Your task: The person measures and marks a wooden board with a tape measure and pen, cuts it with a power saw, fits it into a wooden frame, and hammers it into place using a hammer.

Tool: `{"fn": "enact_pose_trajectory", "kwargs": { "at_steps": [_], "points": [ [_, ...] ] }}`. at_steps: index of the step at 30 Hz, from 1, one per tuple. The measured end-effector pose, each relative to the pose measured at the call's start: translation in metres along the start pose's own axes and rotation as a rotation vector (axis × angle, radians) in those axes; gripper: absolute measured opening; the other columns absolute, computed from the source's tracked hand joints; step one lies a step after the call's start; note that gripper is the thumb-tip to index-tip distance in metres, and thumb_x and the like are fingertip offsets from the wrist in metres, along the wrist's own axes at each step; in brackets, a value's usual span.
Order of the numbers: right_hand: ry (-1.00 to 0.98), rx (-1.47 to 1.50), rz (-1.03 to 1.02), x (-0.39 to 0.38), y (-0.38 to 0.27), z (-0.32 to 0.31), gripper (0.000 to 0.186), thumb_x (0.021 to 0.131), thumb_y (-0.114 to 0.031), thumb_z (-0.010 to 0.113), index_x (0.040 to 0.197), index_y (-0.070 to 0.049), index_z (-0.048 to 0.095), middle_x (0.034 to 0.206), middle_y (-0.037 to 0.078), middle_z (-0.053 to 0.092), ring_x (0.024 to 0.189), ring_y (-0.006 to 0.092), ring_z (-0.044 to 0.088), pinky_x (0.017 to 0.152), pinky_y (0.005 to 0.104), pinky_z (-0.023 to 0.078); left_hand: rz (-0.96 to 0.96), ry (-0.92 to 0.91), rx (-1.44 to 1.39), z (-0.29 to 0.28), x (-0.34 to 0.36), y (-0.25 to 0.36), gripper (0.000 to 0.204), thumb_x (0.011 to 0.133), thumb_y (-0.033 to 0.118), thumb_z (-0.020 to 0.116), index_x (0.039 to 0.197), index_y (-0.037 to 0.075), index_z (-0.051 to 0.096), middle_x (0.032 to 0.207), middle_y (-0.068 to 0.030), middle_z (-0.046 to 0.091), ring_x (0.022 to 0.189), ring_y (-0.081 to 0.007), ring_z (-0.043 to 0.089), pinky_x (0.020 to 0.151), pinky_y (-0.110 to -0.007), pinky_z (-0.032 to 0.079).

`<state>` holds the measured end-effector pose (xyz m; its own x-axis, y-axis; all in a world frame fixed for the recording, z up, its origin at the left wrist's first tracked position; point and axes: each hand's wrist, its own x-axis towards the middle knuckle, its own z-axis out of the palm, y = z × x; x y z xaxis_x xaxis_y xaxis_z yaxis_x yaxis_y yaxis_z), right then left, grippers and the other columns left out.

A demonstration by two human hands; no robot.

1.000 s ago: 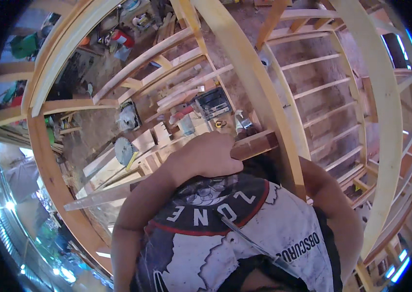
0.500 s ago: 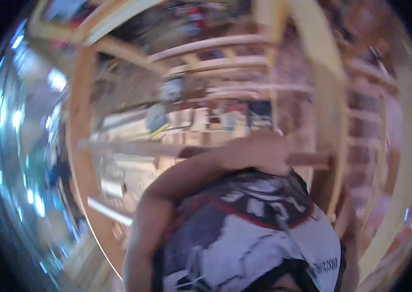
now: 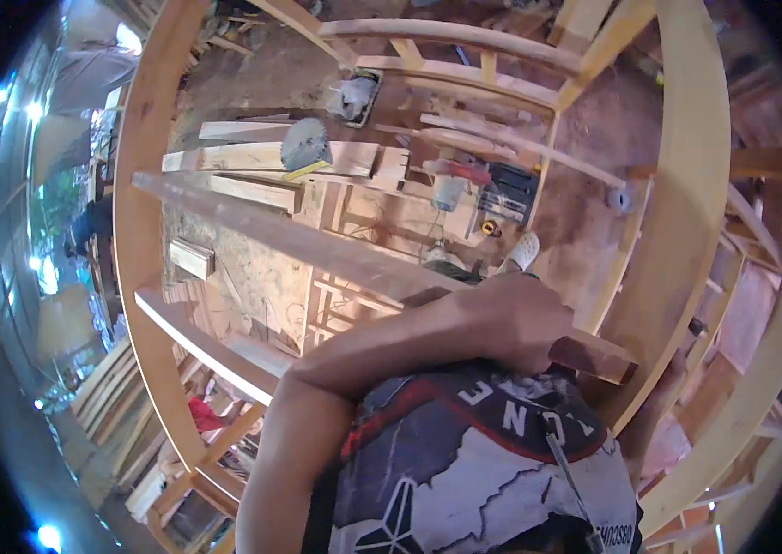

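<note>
Clock dial centred on L hand, 12 = top of view. L hand [image 3: 525,323] is curled over a wooden crossbar [image 3: 298,240], closed approx. to a fist round the wood; fingers on the far side hidden, so can't tell how tight. L forearm comes up from 7 & lies across the bar, hiding the middle of it. Bar runs from 10 down thru the hand to a short end at approx. 4, just by the R post [image 3: 686,185]; can't tell if fixed there. Its other end laps the L post [image 3: 137,231] at 9-10.

R arm [image 3: 640,439] shows at 4-5, beside the shirt [image 3: 502,471]; R hand is lost by the post edge, so can't tell if it's spread or gripping, or what it has.

Below, on the floor: white perforated clog [image 3: 527,251] at 12, near; yellow/blk tape measure [image 3: 491,228] at 11-12, just beside a blk tool case [image 3: 506,189]. Pale bucket [image 3: 447,194] at 11. Toothed circular saw blade [image 3: 306,143] at 10, w/ a yellow strip at its lower edge, over long planks [image 3: 345,162]. White-edged board [image 3: 201,342] at 9, meeting the L post; red cloth [image 3: 206,415] & stacked lumber [image 3: 104,397] at 8-9.
</note>
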<state>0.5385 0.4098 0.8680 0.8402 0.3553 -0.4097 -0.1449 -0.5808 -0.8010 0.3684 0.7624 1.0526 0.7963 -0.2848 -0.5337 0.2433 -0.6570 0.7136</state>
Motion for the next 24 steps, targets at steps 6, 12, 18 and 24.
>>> {"fn": "enact_pose_trajectory", "kwargs": {
  "at_steps": [6,12,18,24],
  "points": [
    [0.063,0.047,0.076,-0.014,0.003,-0.014,0.047,0.088,-0.034,0.061,0.120,0.001,0.063,0.112,0.017,0.069,0.101,0.0324,0.065,0.093,0.0422,0.049,0.083,0.068,-0.076,0.015,0.008,-0.007,0.026,0.073,0.022,0.070,0.090,0.001,0.071,0.086,-0.0201,0.070,0.082,-0.0382,0.069,0.076,-0.047,0.055],
    [0.121,0.077,0.093,-0.031,-0.001,-0.008,0.047,0.088,-0.034,0.061,0.120,0.001,0.063,0.112,0.017,0.069,0.101,0.0324,0.065,0.093,0.0421,0.049,0.102,0.023,-0.118,0.008,0.007,-0.009,0.028,0.074,0.019,0.068,0.089,-0.004,0.067,0.089,-0.0232,0.067,0.083,-0.0401,0.068,0.076,-0.047,0.055],
    [0.170,0.103,0.029,-0.030,-0.020,0.018,0.047,0.089,-0.034,0.061,0.120,0.001,0.063,0.112,0.017,0.069,0.100,0.0323,0.065,0.093,0.0420,0.049,0.162,0.037,-0.136,0.011,-0.010,-0.031,0.031,0.073,0.017,0.066,0.095,-0.004,0.066,0.091,-0.0233,0.065,0.090,-0.0399,0.065,0.082,-0.048,0.052],
    [0.307,0.117,-0.066,-0.044,-0.043,0.010,0.047,0.089,-0.034,0.060,0.120,0.001,0.064,0.112,0.017,0.069,0.100,0.0323,0.065,0.093,0.0418,0.049,0.133,-0.069,0.085,-0.005,-0.053,-0.059,0.043,0.075,0.026,0.072,0.104,-0.003,0.057,0.098,-0.0212,0.059,0.097,-0.0414,0.059,0.087,-0.047,0.050]
  ]
}}
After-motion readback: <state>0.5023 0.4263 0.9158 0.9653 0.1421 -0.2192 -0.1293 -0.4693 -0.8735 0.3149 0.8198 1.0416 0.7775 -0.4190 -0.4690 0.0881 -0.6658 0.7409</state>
